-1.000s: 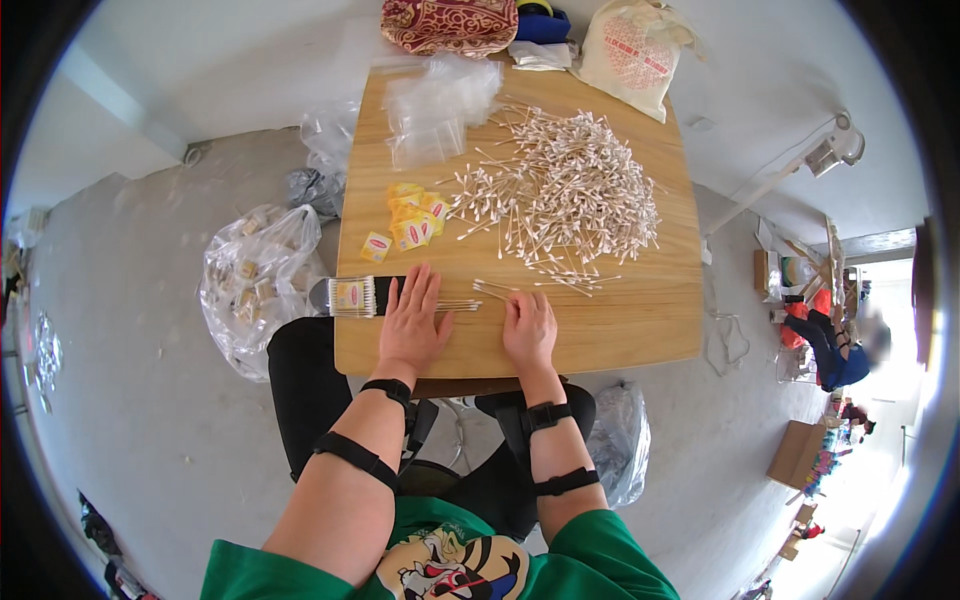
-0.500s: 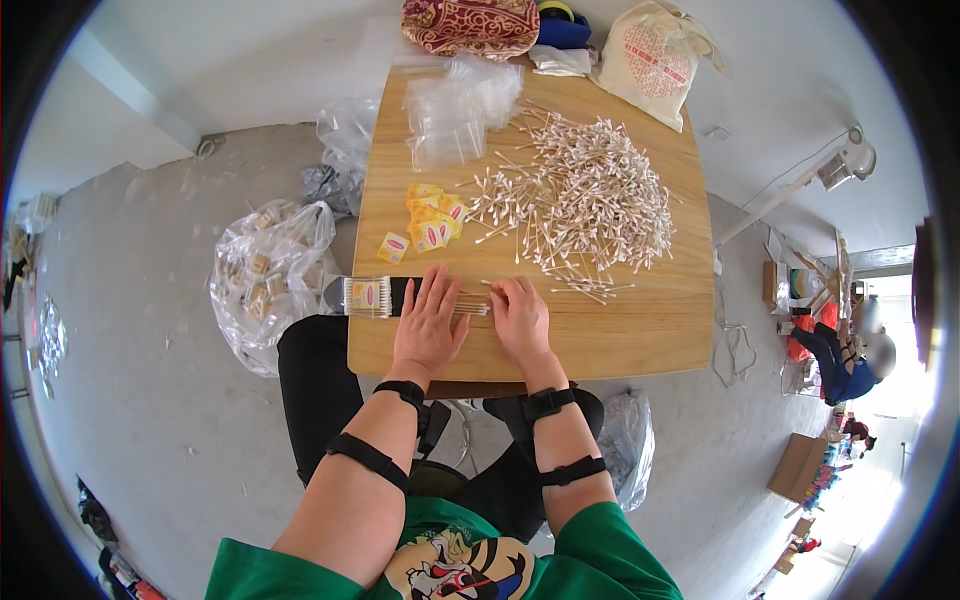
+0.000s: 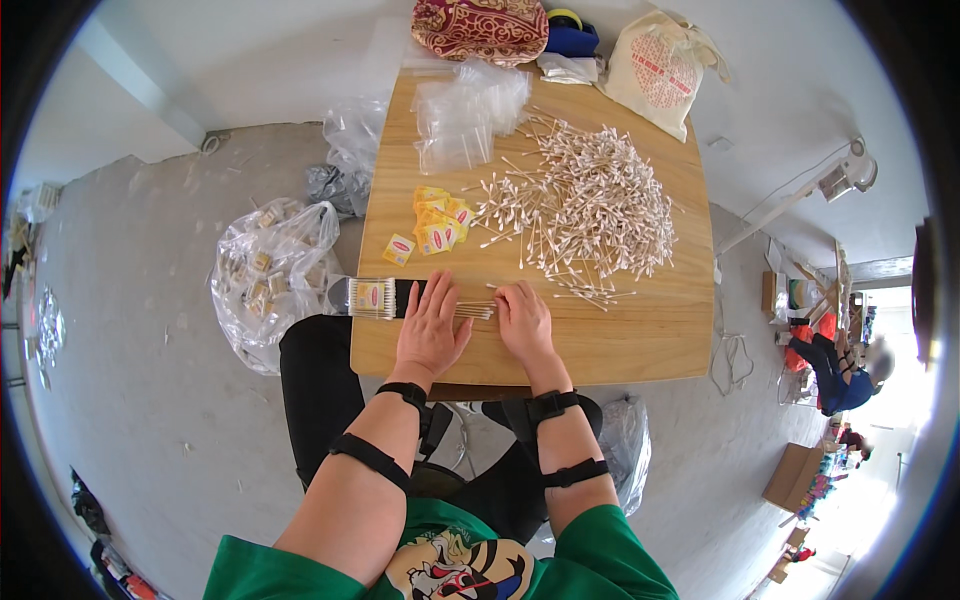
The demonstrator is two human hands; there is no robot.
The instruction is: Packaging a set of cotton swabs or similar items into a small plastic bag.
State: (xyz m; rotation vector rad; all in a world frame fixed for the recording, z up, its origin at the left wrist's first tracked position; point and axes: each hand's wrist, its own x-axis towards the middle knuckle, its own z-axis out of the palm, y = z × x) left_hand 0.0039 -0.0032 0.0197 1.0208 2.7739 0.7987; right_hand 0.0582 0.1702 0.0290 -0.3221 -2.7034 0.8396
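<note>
My left hand (image 3: 430, 325) lies flat, fingers stretched out, over a black strip (image 3: 404, 292) and a row of cotton swabs (image 3: 474, 310) on the table. The swabs stick out to the right from under it. Close beside their ends my right hand (image 3: 523, 322) is closed in a pinch; a white swab tip shows at its fingertips. Left of my left hand, at the table edge, a flat clear pack of cotton swabs (image 3: 372, 298) with a yellow card inside rests by the strip. What lies beneath my left palm is hidden.
A large loose heap of cotton swabs (image 3: 605, 200) covers the table's right half. Yellow cards (image 3: 438, 225) and clear plastic bags (image 3: 462, 122) lie left of it. A cloth bag (image 3: 660, 70) stands at the back. On the floor left sits a plastic sack (image 3: 265, 290) of packs.
Both hands keep nearly the same place and pose. The whole view has shifted slightly, with the table a little lower and further right in the picture.
</note>
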